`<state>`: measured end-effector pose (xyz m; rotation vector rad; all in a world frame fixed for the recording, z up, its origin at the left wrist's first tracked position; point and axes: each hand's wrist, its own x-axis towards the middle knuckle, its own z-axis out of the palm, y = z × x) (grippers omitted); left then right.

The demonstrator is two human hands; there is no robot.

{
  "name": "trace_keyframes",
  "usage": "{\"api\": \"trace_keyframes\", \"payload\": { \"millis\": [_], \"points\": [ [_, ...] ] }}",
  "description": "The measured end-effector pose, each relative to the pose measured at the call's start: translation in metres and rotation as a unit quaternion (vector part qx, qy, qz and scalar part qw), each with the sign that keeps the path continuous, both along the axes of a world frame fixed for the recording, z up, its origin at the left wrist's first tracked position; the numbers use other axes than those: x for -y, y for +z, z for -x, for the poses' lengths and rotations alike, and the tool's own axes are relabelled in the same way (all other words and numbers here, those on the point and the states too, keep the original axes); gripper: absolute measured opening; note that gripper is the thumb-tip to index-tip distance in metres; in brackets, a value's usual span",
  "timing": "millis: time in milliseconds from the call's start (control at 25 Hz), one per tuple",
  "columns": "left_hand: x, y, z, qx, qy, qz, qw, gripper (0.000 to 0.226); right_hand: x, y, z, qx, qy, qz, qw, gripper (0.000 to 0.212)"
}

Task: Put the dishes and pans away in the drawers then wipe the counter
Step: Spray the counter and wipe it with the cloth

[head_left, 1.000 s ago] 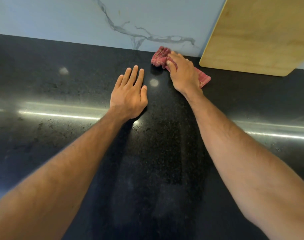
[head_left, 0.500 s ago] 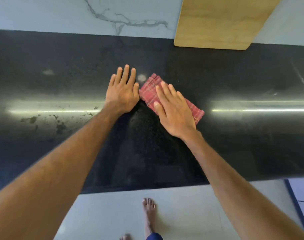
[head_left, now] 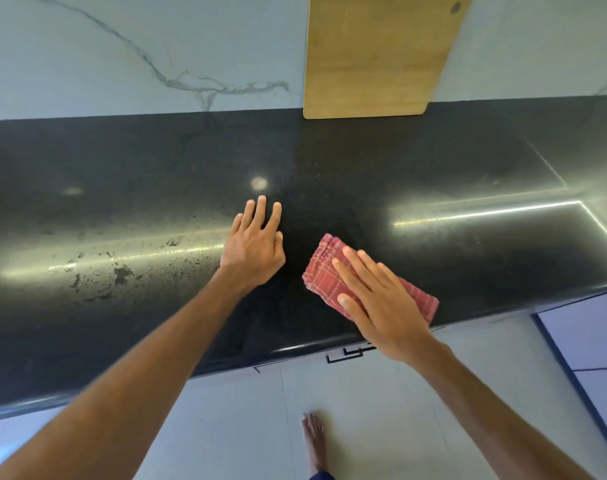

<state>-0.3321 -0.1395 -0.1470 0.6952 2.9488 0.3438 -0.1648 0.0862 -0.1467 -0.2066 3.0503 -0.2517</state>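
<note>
A folded red checked cloth (head_left: 324, 271) lies on the black stone counter (head_left: 416, 168), close to its front edge. My right hand (head_left: 381, 303) presses flat on top of the cloth, fingers spread and pointing up-left, covering its middle. My left hand (head_left: 255, 245) rests flat on the bare counter just left of the cloth, fingers apart, holding nothing. A gap of counter separates the two hands. No dishes or pans are in view.
A wooden cutting board (head_left: 378, 53) leans upright against the marble backsplash (head_left: 122, 53) at the back. Smeared wet patches (head_left: 97, 268) mark the counter to the left. Below the counter edge are cabinet fronts, a pale floor and my bare foot (head_left: 314, 441).
My right hand has dragged the cloth from the back of the counter by the backsplash toward the front edge. My left hand stayed flat on the counter.
</note>
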Motion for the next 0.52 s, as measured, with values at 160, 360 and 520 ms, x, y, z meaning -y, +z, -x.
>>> {"api": "trace_keyframes", "payload": {
  "millis": [160, 360, 520],
  "points": [
    [-0.013, -0.003, 0.023, 0.0, -0.011, -0.002, 1.0, 0.061, -0.016, -0.001, 0.071, -0.018, -0.02, -0.011, 1.0, 0.061],
    [-0.05, -0.004, 0.073, 0.007, 0.001, 0.001, 1.0, 0.061, -0.033, -0.005, 0.185, -0.035, -0.044, -0.004, 0.998, 0.065],
    [-0.082, -0.005, 0.12, 0.008, 0.024, 0.003, 1.0, 0.061, -0.048, -0.006, 0.264, -0.051, -0.038, -0.004, 0.998, 0.063]
  ]
}}
